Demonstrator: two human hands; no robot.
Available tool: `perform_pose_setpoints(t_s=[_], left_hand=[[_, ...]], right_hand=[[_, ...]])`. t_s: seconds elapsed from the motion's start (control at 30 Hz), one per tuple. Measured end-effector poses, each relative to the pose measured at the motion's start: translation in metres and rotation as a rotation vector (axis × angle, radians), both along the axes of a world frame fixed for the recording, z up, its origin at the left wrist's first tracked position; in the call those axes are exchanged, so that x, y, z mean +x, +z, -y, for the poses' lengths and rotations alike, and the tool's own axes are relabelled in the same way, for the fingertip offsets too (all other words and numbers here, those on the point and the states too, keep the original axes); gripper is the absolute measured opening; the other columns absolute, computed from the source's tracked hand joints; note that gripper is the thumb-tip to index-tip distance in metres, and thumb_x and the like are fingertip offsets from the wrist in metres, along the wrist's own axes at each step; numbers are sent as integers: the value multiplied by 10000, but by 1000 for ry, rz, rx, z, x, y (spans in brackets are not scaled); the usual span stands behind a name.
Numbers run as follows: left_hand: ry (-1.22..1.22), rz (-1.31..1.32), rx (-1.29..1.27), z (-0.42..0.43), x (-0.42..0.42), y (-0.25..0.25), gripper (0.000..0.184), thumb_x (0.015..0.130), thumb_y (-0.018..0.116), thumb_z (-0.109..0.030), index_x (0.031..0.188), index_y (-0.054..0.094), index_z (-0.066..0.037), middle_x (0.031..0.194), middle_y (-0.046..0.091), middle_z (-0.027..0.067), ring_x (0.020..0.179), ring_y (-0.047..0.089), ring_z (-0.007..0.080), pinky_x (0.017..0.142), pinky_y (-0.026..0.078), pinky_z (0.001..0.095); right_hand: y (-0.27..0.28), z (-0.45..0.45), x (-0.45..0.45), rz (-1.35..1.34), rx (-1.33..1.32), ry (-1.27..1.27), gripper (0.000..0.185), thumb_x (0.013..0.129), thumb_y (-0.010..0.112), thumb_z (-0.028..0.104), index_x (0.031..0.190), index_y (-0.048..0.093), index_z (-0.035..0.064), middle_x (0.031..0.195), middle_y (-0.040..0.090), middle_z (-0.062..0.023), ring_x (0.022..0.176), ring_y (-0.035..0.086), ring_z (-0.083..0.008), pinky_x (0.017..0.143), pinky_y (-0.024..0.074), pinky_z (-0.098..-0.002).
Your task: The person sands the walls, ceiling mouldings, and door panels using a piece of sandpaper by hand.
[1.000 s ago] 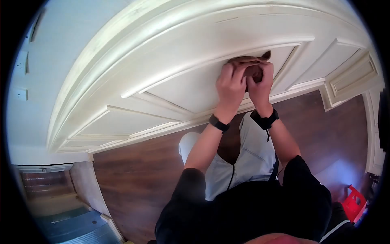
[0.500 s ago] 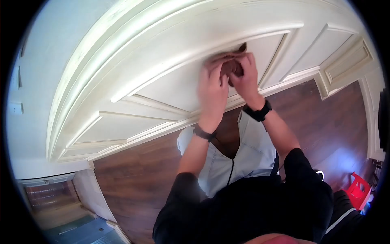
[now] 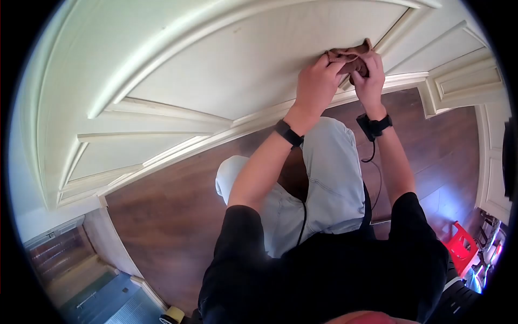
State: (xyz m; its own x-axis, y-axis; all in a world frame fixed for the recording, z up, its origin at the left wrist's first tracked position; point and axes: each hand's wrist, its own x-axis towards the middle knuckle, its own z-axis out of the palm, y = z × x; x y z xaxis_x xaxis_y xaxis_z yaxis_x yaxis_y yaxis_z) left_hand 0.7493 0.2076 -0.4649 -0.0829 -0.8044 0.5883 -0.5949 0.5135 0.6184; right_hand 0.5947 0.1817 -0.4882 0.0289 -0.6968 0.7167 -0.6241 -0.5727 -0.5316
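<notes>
A brown cloth (image 3: 352, 54) is bunched between my two hands, against the lower right part of a cream panelled surface (image 3: 243, 65). My left hand (image 3: 317, 86) grips the cloth's left side, with its fingers bent around the edge. On the right side, my right hand (image 3: 371, 81) pinches the cloth between thumb and fingers. One corner of the cloth sticks up above my right hand. Black bands are on both wrists, and a cable hangs from the right one.
Dark wooden flooring (image 3: 162, 216) runs below the panels, under my knees in light trousers (image 3: 329, 178). A red plastic stool (image 3: 462, 248) stands at the lower right, beside cables and coloured lights. A round yellowish object (image 3: 174, 314) is at the bottom left.
The cloth and both hands have moved right along the panel, near its right-hand moulding. The view has shifted closer to the panels, and my knees sit differently.
</notes>
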Motion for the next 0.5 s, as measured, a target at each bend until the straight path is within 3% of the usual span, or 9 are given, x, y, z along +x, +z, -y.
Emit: perform_pose_setpoints(t_s=[0.1,0.2,0.27,0.33,0.5], left_hand=[[-13,-11,16,-3,8,-43,183,772,691,-131,955,693,-124,888,661,73,755,650,275,649,540,373],[-84,2,222,-1,17,-98,238,767,698,-92,1003,704,-122,956,666,71,822,644,288,696,531,362],[-12,65,196,-7,20,-122,192,765,690,-117,955,705,-127,929,668,76,790,648,291,688,535,378],[34,139,207,-14,28,-136,171,765,680,-126,934,705,-130,913,668,77,775,650,293,685,537,385],[69,264,275,-21,51,-175,152,793,624,-116,926,697,-124,925,665,61,770,658,292,679,546,383]], right_hand=[[-42,-2,-4,-83,63,40,399,659,710,-63,1033,605,30,1085,604,-142,958,611,-324,782,509,-337],[-72,-9,2,-166,112,57,393,635,745,-39,1000,620,31,1080,619,-120,959,615,-325,780,524,-354],[-99,-8,3,-214,107,85,385,631,746,-36,991,625,34,1073,623,-110,941,621,-311,775,527,-357],[-130,-9,11,-220,97,74,409,617,743,-3,1004,648,85,1037,636,-70,936,623,-277,781,536,-356],[-177,-21,33,-203,134,105,385,634,739,19,1000,640,85,1041,631,-73,943,621,-272,776,535,-358]])
